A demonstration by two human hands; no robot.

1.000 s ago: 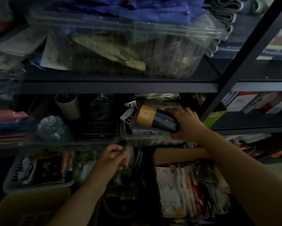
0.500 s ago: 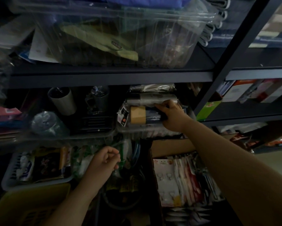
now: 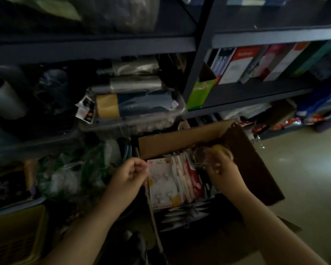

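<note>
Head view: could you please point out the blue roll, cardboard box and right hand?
blue roll [image 3: 145, 106], head view, blue middle.
cardboard box [image 3: 180, 142], head view, back flap.
right hand [image 3: 225, 170], head view, its back.

The view is dim and underexposed. The shelves [image 3: 92, 48] at 10 o'clock sink almost to black. The brightest patch is the pale floor [image 3: 304, 169] at 3 o'clock. Motion blur smears the right hand [image 3: 220, 165], so its fingers cannot be made out. The shelf post [image 3: 199, 54] leans with wide-angle distortion.
</note>
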